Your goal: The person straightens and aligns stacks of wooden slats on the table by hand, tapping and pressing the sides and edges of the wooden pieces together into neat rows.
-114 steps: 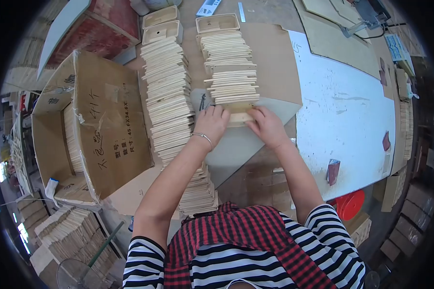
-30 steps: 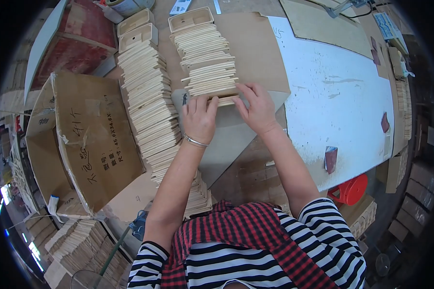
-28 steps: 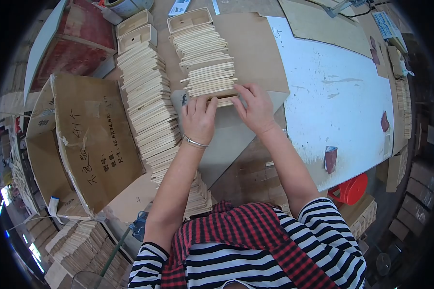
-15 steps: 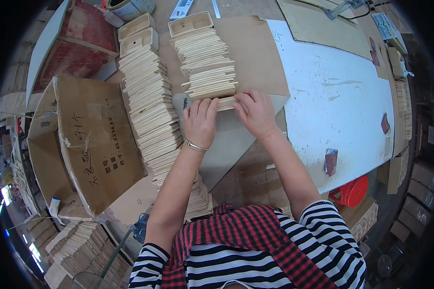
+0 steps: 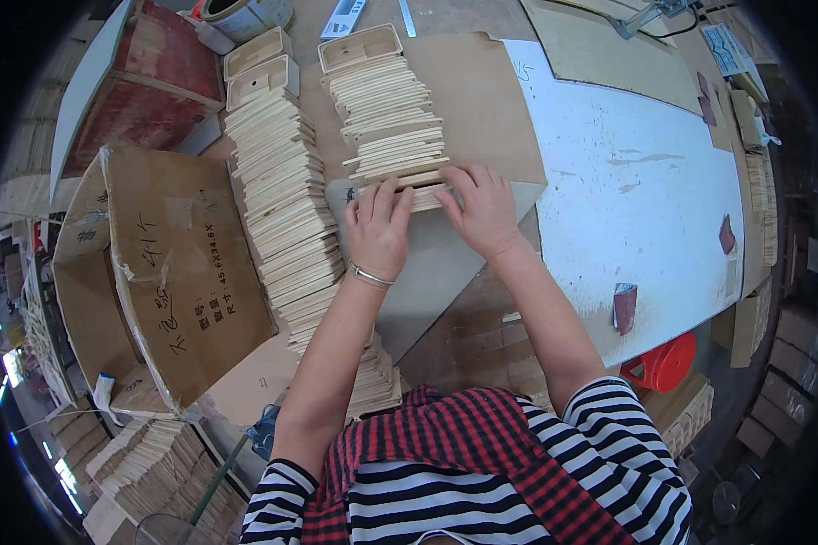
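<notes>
A short stack of thin, pale wooden panels [image 5: 426, 199] stands on edge at the near end of the middle row. My left hand [image 5: 377, 232], wearing a bracelet, has its fingers curled over the left end of this stack. At the right end, my right hand [image 5: 482, 209] grips with thumb and fingers. A narrow dark gap separates the held panels from the row of wooden panels [image 5: 395, 136] beyond. The far end of that row meets a shallow wooden tray [image 5: 361, 47]. Fingertips partly hide the panel edges.
A longer row of panels [image 5: 286, 213] runs along the left, with wooden trays [image 5: 262, 82] at its far end. An open cardboard box [image 5: 186, 263] stands further left. To the right lies a white board [image 5: 636, 200]; a red stool [image 5: 668, 363] is below its edge.
A gap has opened between the panels in my hands and the panel just beyond, which now sits nearer the row. Both hands have hardly moved.
</notes>
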